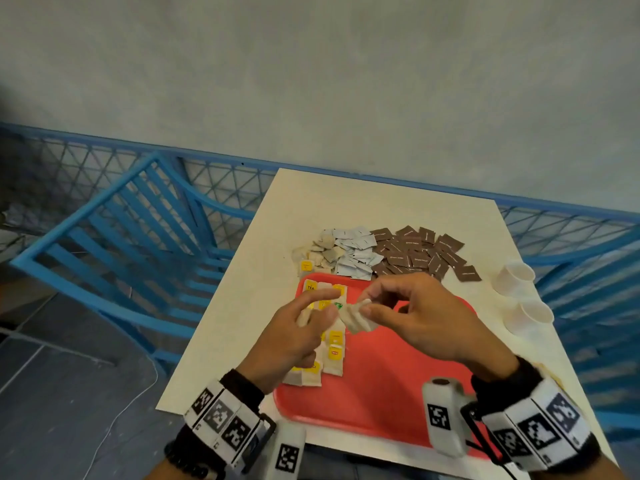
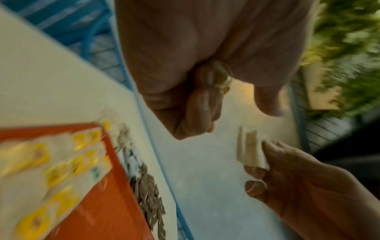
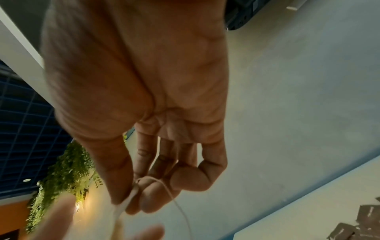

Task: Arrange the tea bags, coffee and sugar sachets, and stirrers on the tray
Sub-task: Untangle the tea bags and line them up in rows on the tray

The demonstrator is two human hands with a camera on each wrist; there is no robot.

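A: Where does the tea bag (image 1: 356, 318) stand?
B: Pinched in the right hand (image 1: 426, 320), lifted over the red tray (image 1: 381, 386). The left hand (image 1: 294, 341) curls round other bags, forefinger extended.
A: How to do it well?
B: Free its string, then lay it flat beside the row of tea bags (image 1: 334, 348), tag up, edges aligned
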